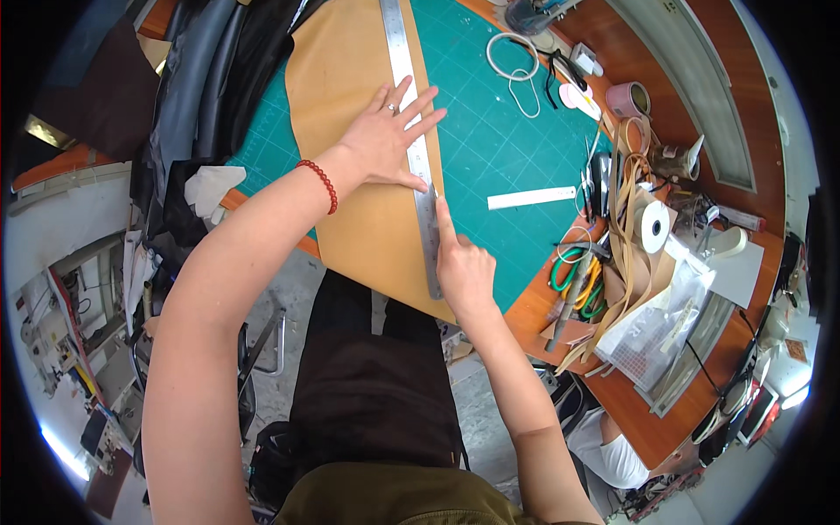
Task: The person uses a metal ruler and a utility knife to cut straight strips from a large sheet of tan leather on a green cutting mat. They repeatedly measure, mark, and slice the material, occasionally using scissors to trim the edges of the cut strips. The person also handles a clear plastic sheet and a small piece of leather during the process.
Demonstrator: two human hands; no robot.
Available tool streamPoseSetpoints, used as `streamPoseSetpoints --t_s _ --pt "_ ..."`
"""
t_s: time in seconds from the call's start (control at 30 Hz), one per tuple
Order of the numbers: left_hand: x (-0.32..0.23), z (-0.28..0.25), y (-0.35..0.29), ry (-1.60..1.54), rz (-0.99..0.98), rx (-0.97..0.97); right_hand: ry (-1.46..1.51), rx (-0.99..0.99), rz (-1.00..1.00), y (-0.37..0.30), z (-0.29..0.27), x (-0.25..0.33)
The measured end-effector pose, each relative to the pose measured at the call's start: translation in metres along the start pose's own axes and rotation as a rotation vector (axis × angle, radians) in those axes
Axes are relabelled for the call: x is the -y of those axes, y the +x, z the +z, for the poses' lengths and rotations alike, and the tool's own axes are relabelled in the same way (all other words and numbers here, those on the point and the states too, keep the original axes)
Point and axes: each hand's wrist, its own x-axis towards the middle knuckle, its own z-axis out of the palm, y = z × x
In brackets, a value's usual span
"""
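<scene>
A large piece of tan leather [372, 236] lies over the green cutting mat [477, 105], its near end hanging past the table edge. Along its right side runs a long metal ruler [398, 52]. My left hand [381, 144] is open, fingers spread, pressing flat on the ruler and the leather beside it. Closer to me, my right hand [464, 267] has its index finger stretched along the ruler's right edge, touching the leather strip there. Its other fingers are curled under; whatever they hold, if anything, is hidden.
A short white ruler [531, 198] lies on the mat. On the right are green-handled scissors [560, 271], leather strips [626, 227], a white spool [654, 227] and clear plastic bags [652, 332]. Dark hides [201, 79] hang at left. Another person's white sleeve [617, 455] shows lower right.
</scene>
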Motion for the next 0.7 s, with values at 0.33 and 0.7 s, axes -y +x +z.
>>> streamPoseSetpoints --t_s 0.33,0.7 --pt "-0.009 -0.014 -0.003 0.103 -0.055 0.15 0.037 -0.014 0.015 -0.061 0.005 -0.001" --pt "-0.043 0.001 -0.037 -0.126 -0.149 -0.033 0.532 0.007 0.401 -0.091 0.0 -0.024"
